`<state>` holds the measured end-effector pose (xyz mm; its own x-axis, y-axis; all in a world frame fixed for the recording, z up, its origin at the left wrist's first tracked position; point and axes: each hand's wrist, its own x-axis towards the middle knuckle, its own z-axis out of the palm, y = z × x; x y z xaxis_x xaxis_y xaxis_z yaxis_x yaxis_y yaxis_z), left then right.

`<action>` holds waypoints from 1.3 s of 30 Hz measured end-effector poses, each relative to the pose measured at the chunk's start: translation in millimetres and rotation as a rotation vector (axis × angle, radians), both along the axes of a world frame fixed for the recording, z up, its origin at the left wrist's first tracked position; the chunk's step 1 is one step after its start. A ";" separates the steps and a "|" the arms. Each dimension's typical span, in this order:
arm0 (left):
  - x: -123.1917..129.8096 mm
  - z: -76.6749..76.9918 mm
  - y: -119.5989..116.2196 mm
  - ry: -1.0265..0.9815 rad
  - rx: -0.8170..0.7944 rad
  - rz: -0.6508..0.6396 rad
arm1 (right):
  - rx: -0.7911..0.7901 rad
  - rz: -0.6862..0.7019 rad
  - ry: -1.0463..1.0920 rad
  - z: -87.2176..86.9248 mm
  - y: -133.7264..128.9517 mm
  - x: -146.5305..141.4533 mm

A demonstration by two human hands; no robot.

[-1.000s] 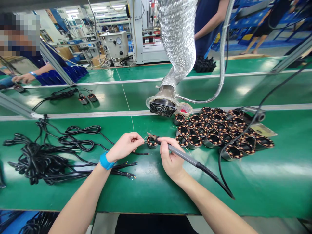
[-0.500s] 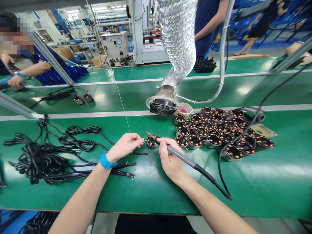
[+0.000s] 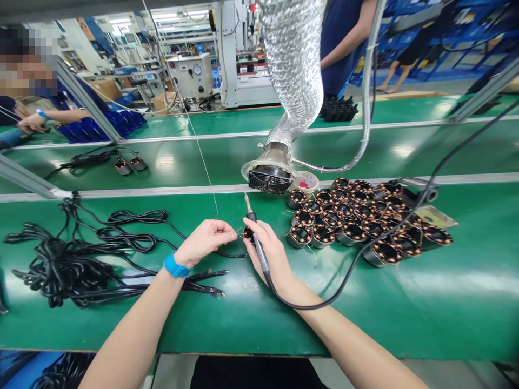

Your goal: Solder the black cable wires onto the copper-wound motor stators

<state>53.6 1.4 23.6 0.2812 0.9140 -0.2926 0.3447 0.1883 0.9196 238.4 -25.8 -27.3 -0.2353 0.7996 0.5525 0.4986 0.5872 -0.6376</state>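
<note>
My left hand (image 3: 206, 240) is closed in a pinch at the left side of a small copper-wound motor stator (image 3: 247, 233). Thin wire (image 3: 240, 234) shows at its fingertips. In my right hand (image 3: 270, 254) lies a soldering iron (image 3: 261, 254), its tip pointing away from me and raised clear of the stator. The right fingers reach the stator's near right side and cover part of it. Just below the pinch, the end of a black cable (image 3: 235, 255) lies on the green bench.
Rows of stators (image 3: 352, 229) stand to the right, beside the iron's cord (image 3: 344, 281). Bundled black cables (image 3: 60, 265) lie to the left. A fume extractor hood (image 3: 270, 175) hangs beyond my hands, near a small round tub (image 3: 306, 181). Co-workers stand across the bench.
My right hand has turned the soldering iron from pointing left to pointing away, and moved left against the stator. My left hand stays pinched nearly in place.
</note>
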 end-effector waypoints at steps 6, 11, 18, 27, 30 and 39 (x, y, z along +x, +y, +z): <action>6.9 -9.6 1.9 -0.007 0.035 0.056 | -0.028 0.026 -0.044 -4.5 2.7 -0.8; 6.0 -11.1 1.2 -0.015 0.036 0.059 | -0.014 0.016 -0.039 -4.3 3.5 -1.4; -1.2 -6.3 3.8 -0.116 -0.089 0.044 | -0.017 0.004 -0.014 -5.8 2.7 -1.4; -1.7 -10.4 4.1 -0.061 0.002 0.068 | -0.009 0.018 0.068 -6.6 1.8 -3.0; 2.4 -10.8 2.6 -0.021 0.065 0.111 | 0.007 0.013 0.087 -7.8 2.2 -4.4; 12.0 -12.1 -0.9 -0.023 0.131 0.118 | 0.052 0.016 0.110 -9.1 3.6 -8.1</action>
